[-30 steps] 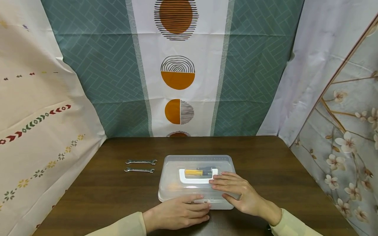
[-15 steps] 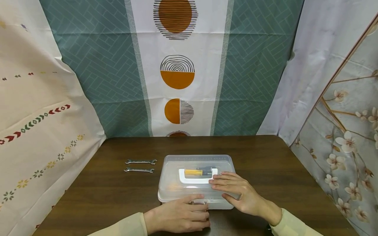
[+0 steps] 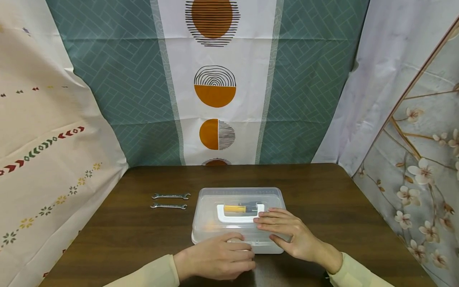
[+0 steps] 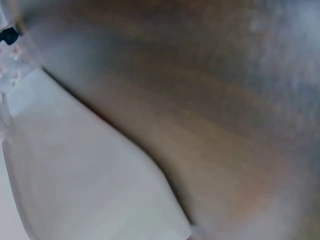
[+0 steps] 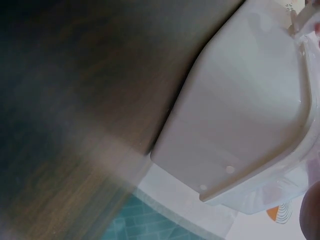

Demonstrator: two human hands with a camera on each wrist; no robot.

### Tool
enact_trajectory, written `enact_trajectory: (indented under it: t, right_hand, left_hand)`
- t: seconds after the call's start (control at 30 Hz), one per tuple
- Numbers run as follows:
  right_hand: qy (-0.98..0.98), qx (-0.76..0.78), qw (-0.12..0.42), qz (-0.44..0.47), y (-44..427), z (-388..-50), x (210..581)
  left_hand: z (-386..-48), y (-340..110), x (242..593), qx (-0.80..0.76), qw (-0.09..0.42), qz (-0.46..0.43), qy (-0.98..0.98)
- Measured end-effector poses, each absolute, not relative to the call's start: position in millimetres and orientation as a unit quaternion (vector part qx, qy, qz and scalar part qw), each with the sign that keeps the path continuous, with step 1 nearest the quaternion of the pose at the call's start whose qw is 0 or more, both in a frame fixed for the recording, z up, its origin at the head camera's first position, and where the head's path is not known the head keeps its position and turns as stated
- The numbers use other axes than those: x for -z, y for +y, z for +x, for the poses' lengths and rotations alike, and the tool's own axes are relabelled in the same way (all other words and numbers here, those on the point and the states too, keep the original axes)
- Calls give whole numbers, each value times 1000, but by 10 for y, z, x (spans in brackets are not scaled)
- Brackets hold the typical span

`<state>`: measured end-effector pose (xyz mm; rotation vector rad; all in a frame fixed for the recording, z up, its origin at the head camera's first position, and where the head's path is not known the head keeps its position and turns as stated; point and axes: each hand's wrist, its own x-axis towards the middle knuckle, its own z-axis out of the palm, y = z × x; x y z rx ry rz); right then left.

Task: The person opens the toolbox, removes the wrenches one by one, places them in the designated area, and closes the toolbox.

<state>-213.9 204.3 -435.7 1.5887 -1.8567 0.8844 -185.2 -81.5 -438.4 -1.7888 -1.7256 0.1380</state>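
A translucent plastic toolbox (image 3: 211, 223) with its lid down and a white handle (image 3: 233, 219) sits on the table. Something with a yellow part (image 3: 234, 209) shows at the handle opening. At the box's front middle, my left hand (image 3: 220, 257) has its thumb on the lid's front edge and its fingers bent at the front latch (image 5: 304, 20), partly hiding it. My right hand (image 3: 295, 235) lies across the lid's right side with fairly straight fingers, the tips touching the handle. The toolbox (image 5: 240, 110) front wall fills much of the right wrist view.
Two open-end wrenches, an upper one (image 3: 171, 196) and a lower one (image 3: 168, 206), lie left of the toolbox on the brown wooden table (image 3: 143, 239). Patterned cloths (image 3: 136, 99) hang behind the table and at both sides.
My left thumb has lifted slightly and its fingers have bent more at the latch. The right hand and the toolbox stay in place.
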Motion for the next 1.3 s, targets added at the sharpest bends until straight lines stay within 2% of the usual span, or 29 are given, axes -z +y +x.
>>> enact_trajectory:
  t: [0.2,0.47,0.73,1.3]
  right_hand:
    - [-690,-326,267,588,2047,-2136,4352]
    - [-693,-326,264,586,2044,-2130,4345]
    - [-691,-325,266,588,2046,-2137,4349]
    - [-686,-331,269,589,2033,-2147,4352]
  left_hand:
    - [-1906,-848,4296,-34,346,-669,-657]
    - [-1933,-911,4266,-59,351,-658,-664]
    - [-1907,-942,4248,-108,384,-642,-654]
    - [-1900,-922,4344,-168,393,-620,-658]
